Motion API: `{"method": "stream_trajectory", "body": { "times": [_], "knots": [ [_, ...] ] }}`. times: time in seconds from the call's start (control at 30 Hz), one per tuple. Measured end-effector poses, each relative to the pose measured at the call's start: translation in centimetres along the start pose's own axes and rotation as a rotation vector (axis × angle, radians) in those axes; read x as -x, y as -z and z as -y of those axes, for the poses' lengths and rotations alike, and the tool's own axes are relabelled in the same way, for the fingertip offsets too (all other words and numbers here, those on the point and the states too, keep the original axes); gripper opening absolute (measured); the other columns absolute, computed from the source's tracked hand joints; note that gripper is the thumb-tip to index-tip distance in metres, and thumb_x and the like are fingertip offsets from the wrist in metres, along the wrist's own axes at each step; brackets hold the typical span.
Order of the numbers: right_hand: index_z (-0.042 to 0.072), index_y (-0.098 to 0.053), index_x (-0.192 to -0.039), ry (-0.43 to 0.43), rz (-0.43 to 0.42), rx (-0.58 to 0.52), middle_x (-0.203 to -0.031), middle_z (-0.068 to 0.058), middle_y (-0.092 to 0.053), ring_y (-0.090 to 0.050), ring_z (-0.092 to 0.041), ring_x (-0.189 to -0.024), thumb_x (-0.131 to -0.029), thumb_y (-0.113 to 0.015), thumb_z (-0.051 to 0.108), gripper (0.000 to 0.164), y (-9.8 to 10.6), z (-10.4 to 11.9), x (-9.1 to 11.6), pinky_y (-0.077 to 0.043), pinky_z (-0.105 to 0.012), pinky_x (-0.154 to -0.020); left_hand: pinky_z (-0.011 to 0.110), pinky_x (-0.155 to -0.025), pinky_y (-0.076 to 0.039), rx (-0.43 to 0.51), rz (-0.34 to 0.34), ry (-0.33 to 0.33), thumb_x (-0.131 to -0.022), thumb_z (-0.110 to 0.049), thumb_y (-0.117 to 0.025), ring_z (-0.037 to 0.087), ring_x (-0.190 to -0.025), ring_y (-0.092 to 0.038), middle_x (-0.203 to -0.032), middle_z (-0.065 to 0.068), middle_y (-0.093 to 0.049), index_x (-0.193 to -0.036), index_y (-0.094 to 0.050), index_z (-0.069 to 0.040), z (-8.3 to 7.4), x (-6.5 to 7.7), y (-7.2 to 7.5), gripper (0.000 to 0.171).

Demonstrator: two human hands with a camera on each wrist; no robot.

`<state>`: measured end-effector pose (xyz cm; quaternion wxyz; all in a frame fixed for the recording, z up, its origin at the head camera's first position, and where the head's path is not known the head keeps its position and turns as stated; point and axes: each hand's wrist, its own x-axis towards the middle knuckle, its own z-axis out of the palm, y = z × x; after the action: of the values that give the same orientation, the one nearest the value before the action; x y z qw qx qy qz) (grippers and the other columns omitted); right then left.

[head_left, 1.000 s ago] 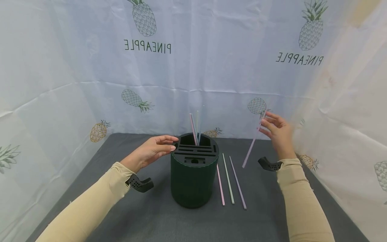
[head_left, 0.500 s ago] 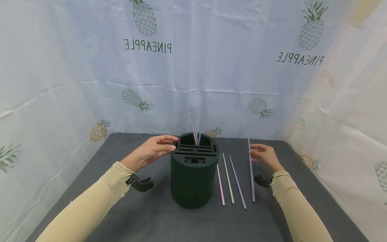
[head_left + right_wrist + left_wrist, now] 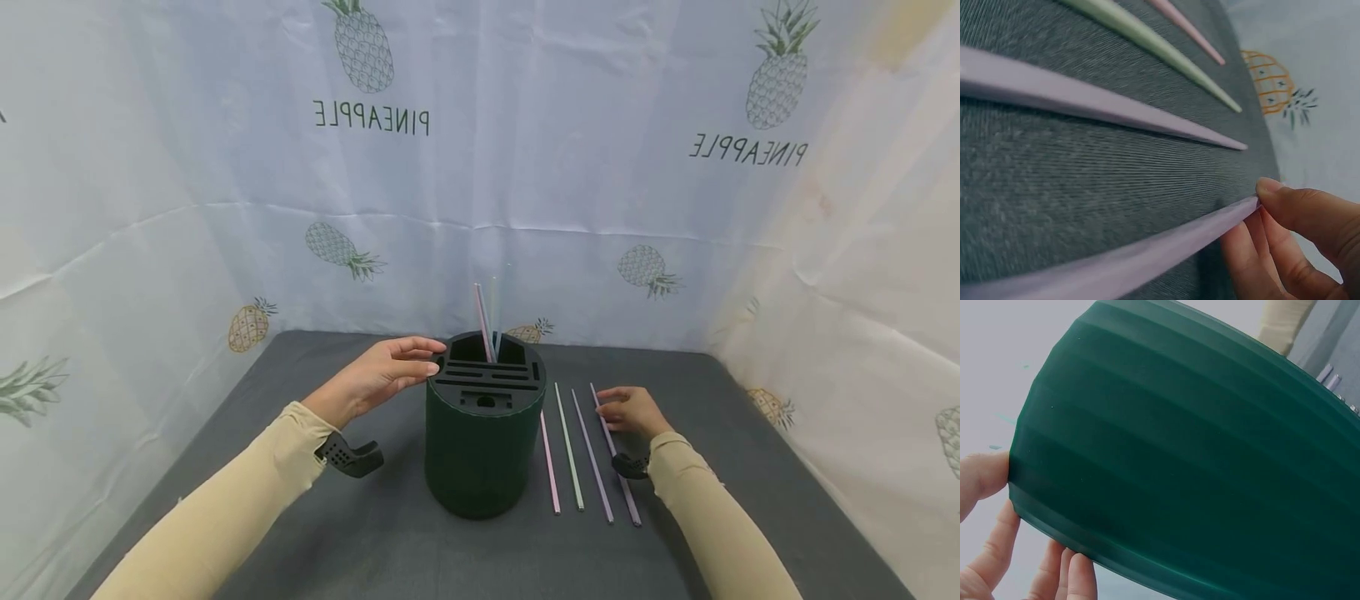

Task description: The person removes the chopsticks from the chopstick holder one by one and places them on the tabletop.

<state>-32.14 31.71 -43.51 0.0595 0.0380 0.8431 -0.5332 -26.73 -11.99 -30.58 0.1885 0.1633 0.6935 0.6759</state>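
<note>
A dark green round holder (image 3: 483, 462) with a black slotted top stands upright on the table. My left hand (image 3: 367, 379) touches its upper left rim with thumb and fingertips; in the left wrist view, the fingertips rest against the ribbed green wall (image 3: 1147, 444). To the right of the holder, my right hand (image 3: 630, 410) pinches the far end of a light purple straw (image 3: 1179, 244) between thumb and fingers. That straw lies low along the dark cloth. Beside it lie another purple straw (image 3: 592, 458), a pale green straw (image 3: 568, 450) and a pink straw (image 3: 550, 467).
Several thin straws (image 3: 482, 310) stick up from the holder's back compartment. Dark cloth (image 3: 337, 533) covers the table. A white curtain (image 3: 570, 183) with pineapple prints hangs behind and along both sides. Each wrist wears a black band (image 3: 351, 457).
My right hand has come down and to the left, bringing the purple straw from raised and tilted down to the table beside the others. The left hand stays at the holder's rim.
</note>
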Motion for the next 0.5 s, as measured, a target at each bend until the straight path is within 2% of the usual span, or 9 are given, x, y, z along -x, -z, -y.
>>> {"method": "stream_trajectory", "body": {
  "times": [0.3, 0.5],
  "knots": [
    [-0.010, -0.059, -0.123, -0.065, -0.029, 0.031, -0.087, -0.009, -0.071, -0.065, -0.011, -0.069, -0.083, -0.071, -0.001, 0.042, -0.9, -0.1, -0.6, -0.060, -0.030, -0.063, 0.047, -0.118, -0.027, 0.009, -0.007, 0.003, -0.091, -0.007, -0.063, 0.031, -0.142, -0.032, -0.151, 0.015, -0.035, -0.141, -0.044, 0.000, -0.1, 0.0, -0.1, 0.054],
    [-0.008, -0.062, -0.119, -0.075, -0.047, 0.086, -0.081, -0.008, -0.069, -0.063, -0.010, -0.065, -0.082, -0.073, -0.001, 0.040, -1.3, -0.2, -0.8, -0.059, -0.029, -0.060, 0.047, -0.118, -0.028, 0.008, -0.010, 0.007, -0.091, -0.007, -0.063, 0.030, -0.141, -0.032, -0.151, 0.015, -0.035, -0.140, -0.044, 0.001, 0.0, 0.0, -0.1, 0.053]
  ]
}}
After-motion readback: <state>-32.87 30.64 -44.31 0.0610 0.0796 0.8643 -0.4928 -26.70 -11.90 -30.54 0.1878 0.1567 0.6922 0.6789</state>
